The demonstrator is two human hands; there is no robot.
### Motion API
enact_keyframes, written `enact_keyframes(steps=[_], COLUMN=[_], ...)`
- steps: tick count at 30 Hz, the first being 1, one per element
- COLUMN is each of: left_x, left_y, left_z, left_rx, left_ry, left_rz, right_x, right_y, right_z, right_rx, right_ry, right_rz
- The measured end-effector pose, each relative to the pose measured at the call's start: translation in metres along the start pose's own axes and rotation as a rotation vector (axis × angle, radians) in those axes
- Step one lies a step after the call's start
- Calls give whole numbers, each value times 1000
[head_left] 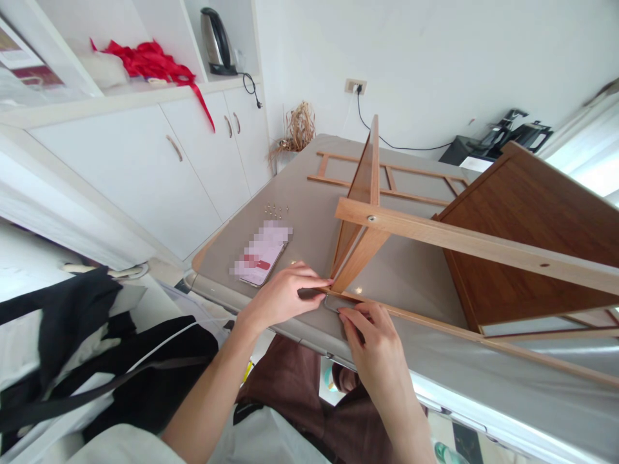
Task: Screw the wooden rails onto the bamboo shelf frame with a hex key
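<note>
A partly joined wooden frame (pixel 435 241) with upright brown panels stands at the table's near edge. My left hand (pixel 285 293) is at its lower near corner, index finger and thumb closed together against the wood. What lies between those fingertips is hidden. Just to the right, my right hand (pixel 370 328) pinches a thin, bent metal rod that looks like a hex key (pixel 331 304); its far end reaches the corner by my left fingertips. A lower wooden rail (pixel 411 316) runs rightward from there along the table edge.
Left of the frame, a phone (pixel 264 254) lies on the grey table (pixel 309 222), with several small screws (pixel 275 211) behind it. A ladder-like wooden frame (pixel 391 179) lies flat at the back. White cabinets (pixel 140 167) stand left; dark clothing (pixel 159 361) is piled beside me.
</note>
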State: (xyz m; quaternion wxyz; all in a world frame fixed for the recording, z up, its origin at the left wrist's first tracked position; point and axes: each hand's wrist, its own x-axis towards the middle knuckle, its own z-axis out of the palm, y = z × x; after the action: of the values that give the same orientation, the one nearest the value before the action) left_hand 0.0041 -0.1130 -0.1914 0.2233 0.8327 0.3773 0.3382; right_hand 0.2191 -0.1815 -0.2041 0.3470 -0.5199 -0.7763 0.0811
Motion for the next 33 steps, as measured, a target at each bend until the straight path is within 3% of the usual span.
enact_keyframes(steps=[12,18,33], left_x=[0,0,0], left_y=[0,0,-1], left_z=[-1,-1,0], left_rx=[-8,-8,-18], left_ry=[-6,-8,-4], left_rz=[-1,-7,-3], right_x=[1,2,3], right_y=[5,-2,-5], right_z=[-5,-3,-1], right_rx=[114,51,-8], right_ry=[-47,28,22], right_rz=[-44,-44,-85])
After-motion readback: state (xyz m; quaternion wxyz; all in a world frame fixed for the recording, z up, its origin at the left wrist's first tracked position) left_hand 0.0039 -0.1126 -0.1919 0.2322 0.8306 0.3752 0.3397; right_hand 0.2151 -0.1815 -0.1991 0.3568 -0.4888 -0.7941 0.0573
